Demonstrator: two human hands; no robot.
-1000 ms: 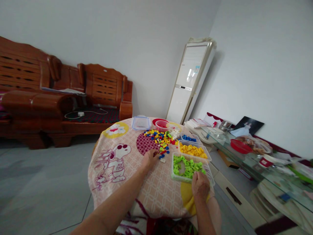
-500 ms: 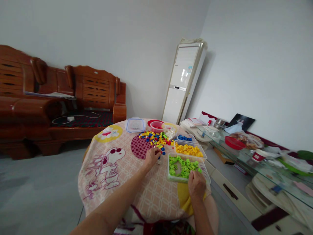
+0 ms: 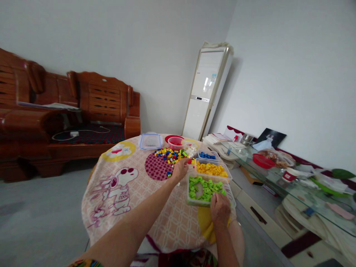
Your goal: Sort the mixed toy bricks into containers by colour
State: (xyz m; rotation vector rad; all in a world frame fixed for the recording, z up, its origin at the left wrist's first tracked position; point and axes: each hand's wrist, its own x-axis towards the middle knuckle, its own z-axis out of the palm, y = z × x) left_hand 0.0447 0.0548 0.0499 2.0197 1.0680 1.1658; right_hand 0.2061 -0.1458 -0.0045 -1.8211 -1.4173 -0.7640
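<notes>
My left hand (image 3: 180,169) is over the right side of a pile of small mixed toy building bricks (image 3: 170,152), its fingers drawn together. By its fingertips is a red brick (image 3: 189,161); whether the fingers touch it, or hold some other piece, I cannot tell. My right hand (image 3: 220,207) is closed at the near right corner of a clear plastic box (image 3: 194,202) of green bricks (image 3: 207,190). Its fingertips are hidden, and so is anything in them.
Behind the green bricks stand a box of yellow bricks (image 3: 211,169) and one of blue bricks (image 3: 207,155). White bricks (image 3: 191,150) lie heaped beside a round pink tub (image 3: 175,143). A blue-rimmed clear lid or box (image 3: 150,141) is at the table's far left. A glass-topped cabinet (image 3: 292,189) flanks the right.
My left hand has moved right and slightly away from me, from the front of the pile to its right side by the red brick. My right hand stays at the green box. The view has shifted slightly.
</notes>
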